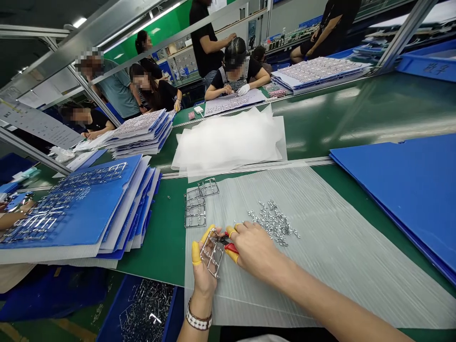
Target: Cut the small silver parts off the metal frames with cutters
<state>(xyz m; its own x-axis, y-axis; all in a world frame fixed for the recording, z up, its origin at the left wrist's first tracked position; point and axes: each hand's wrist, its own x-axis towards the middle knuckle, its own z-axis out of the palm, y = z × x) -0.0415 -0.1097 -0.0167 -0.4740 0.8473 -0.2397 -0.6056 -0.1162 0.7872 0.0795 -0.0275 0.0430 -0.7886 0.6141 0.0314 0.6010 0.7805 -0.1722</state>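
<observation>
**Red-handled cutters (pixel 232 247) up close to a chrome lattice (pixel 213 256), just below centre**

Grasping the lattice in the left hand (pixel 204 278), just below the centre of the frame, tilted, with yellow-capped thumb and finger along its left and upper edge. Clenched in the right hand (pixel 254 247), just beside it: the cutters, nose toward the lattice. Cannot tell whether touching metal. Right of centre, on a translucent sheet (pixel 331 237), a loose pile of small chrome pieces (pixel 274 223); near the sheet's upper left corner, more lattices (pixel 195 216). At far right, a blue board (pixel 402 185); at left, a stack of blue boards (pixel 103 204) bearing similar metalwork. At lower left, below the green table (pixel 167 228), a blue bin (pixel 113 306) full of chrome lattice scraps. At upper middle, bent over a board, a co-worker (pixel 235 71).
</observation>
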